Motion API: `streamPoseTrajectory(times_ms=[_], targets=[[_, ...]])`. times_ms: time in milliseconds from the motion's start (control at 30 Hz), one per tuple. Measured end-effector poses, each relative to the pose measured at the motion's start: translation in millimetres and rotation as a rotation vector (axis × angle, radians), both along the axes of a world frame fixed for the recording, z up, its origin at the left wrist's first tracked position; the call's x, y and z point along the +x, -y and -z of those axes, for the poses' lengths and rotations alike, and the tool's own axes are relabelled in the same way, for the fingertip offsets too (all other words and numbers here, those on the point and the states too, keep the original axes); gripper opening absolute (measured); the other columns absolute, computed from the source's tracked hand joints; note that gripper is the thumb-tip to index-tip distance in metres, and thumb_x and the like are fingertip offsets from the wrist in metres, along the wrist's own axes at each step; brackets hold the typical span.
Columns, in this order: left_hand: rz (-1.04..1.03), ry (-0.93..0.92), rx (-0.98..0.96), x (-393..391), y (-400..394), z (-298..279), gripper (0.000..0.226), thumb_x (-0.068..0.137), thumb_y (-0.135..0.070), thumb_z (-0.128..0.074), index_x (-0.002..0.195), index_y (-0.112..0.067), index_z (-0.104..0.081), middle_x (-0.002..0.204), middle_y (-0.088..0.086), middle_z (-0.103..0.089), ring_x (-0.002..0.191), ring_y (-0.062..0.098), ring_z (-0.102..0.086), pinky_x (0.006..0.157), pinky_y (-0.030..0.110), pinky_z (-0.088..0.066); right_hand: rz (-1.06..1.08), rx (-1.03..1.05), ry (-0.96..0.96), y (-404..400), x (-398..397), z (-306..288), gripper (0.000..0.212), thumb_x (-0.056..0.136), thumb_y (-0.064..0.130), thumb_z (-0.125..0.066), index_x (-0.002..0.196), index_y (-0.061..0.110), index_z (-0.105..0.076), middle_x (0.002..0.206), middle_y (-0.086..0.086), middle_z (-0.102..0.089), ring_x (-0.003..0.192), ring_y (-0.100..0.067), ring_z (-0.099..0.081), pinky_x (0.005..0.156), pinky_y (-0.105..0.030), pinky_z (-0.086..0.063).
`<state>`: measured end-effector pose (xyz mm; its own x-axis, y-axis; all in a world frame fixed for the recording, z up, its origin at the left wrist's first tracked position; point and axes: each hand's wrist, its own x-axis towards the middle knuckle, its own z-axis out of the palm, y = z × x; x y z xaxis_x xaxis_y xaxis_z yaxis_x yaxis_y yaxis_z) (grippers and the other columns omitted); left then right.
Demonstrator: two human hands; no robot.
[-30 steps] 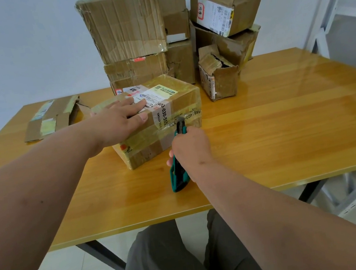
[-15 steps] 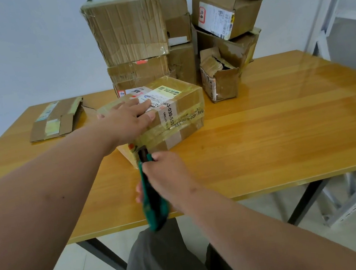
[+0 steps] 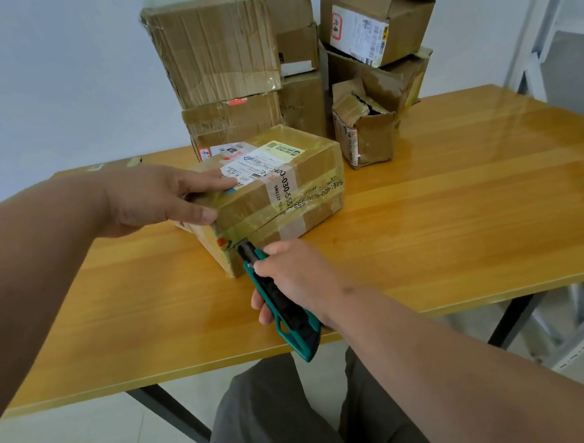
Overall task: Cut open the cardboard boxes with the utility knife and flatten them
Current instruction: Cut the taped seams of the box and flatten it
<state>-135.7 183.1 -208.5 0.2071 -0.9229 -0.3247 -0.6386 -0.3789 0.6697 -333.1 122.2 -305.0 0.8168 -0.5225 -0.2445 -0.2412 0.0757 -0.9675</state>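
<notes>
The left hand (image 3: 167,197) is pressing flat on the taped box (image 3: 271,194) in the middle of the frame, while the right hand (image 3: 298,280) is gripping the green knife (image 3: 280,305) (tip at the near corner seam). I think it is slicing the tape; next it needs a steady pull along the seam

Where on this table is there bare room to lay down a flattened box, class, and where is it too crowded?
Free: the wide stretch of table right of the taped box, and the near-left patch below the left hand. Crowded: the back centre, where the stacked boxes stand, and the near corner where the right hand works the utility knife.
</notes>
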Motion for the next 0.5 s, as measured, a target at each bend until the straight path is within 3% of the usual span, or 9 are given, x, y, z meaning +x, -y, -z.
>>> streamPoseTrajectory(times_ms=[100, 167, 300, 500], targets=[[0.005, 0.180, -0.030, -3, -2, 2, 0.054, 0.077, -0.046, -0.066, 0.127, -0.057, -0.050, 0.142, -0.032, -0.030, 0.133, 0.005, -0.028, 0.105, 0.028, -0.024, 0.016, 0.037, 0.031, -4, 1, -1, 0.013, 0.098, 0.007, -0.043, 0.105, 0.009, -0.054, 0.064, -0.013, -0.063, 0.043, -0.021, -0.059, 0.041, -0.023, -0.046], [0.024, 0.295, -0.057, -5, -4, 4, 0.053, 0.074, -0.057, -0.059, 0.125, -0.062, -0.045, 0.135, -0.037, -0.030, 0.132, 0.003, -0.029, 0.105, 0.029, -0.023, 0.025, 0.063, 0.045, -5, 0, -2, 0.013, 0.098, 0.006, -0.043, 0.096, 0.011, -0.054, 0.064, -0.014, -0.062, 0.043, -0.021, -0.058, 0.041, -0.022, -0.045], [0.030, 0.513, -0.104, -13, -5, 8, 0.061, 0.072, -0.068, -0.048, 0.132, -0.059, -0.041, 0.147, -0.029, -0.034, 0.139, 0.008, -0.029, 0.112, 0.036, -0.022, 0.042, 0.142, 0.088, -4, -8, -1, 0.013, 0.098, 0.007, -0.044, 0.093, 0.012, -0.054, 0.064, -0.014, -0.060, 0.044, -0.020, -0.057, 0.043, -0.024, -0.049], [0.041, 0.953, -0.079, -43, 13, 14, 0.073, 0.070, -0.080, -0.024, 0.138, -0.056, -0.037, 0.151, -0.012, -0.039, 0.135, 0.016, -0.036, 0.103, 0.042, -0.023, 0.093, 0.199, 0.029, 16, -35, -2, 0.014, 0.099, 0.010, -0.048, 0.109, 0.006, -0.055, 0.063, -0.013, -0.064, 0.052, -0.021, -0.059, 0.050, -0.030, -0.050]])
